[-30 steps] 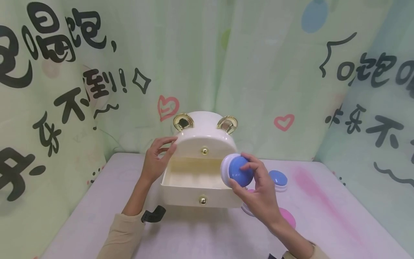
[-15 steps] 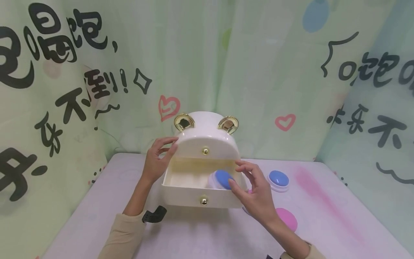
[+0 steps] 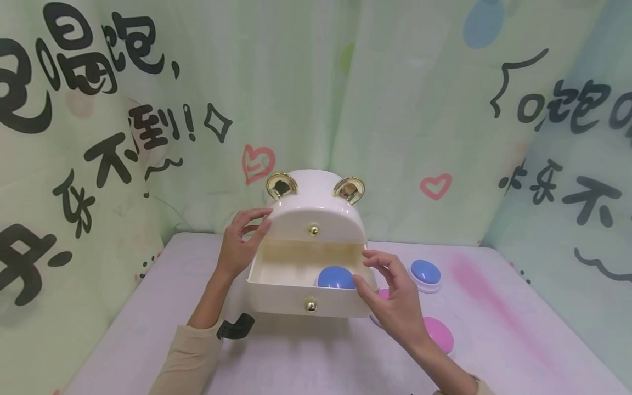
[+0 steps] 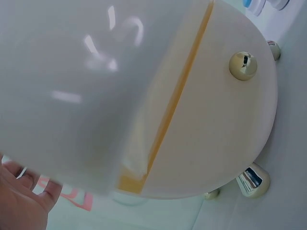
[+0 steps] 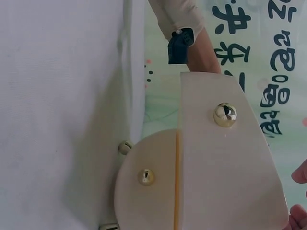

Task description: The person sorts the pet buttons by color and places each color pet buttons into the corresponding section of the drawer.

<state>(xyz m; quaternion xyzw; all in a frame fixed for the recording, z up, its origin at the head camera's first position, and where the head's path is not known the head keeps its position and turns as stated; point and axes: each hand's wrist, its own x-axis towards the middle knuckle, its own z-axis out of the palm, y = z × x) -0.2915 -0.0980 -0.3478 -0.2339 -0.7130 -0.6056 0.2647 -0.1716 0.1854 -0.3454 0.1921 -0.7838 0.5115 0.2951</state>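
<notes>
A white drawer cabinet (image 3: 316, 192) with gold ears stands mid-table in the head view, one drawer (image 3: 286, 300) pulled out. Inside the drawer's front right part sits a round push button (image 3: 336, 277), a blue dome whose base is mostly hidden by the drawer front. My left hand (image 3: 240, 244) touches the cabinet's upper left side with its fingertips; those fingers also show at the lower left of the left wrist view. My right hand (image 3: 395, 291) is at the drawer's right front corner, fingers loosely bent, holding nothing. Fingertips (image 5: 298, 218) show beside the drawer in the right wrist view.
Another blue push button (image 3: 425, 275) with a white base stands on the table to the right. A pink one (image 3: 439, 334) lies nearer, partly behind the right forearm; another pink one (image 3: 384, 294) is mostly covered by the right hand. Curtains (image 3: 395, 109) enclose the table.
My right hand has lowered the blue push button into the drawer and let go of it; the button has settled with its dome up. My left hand stays at the cabinet.
</notes>
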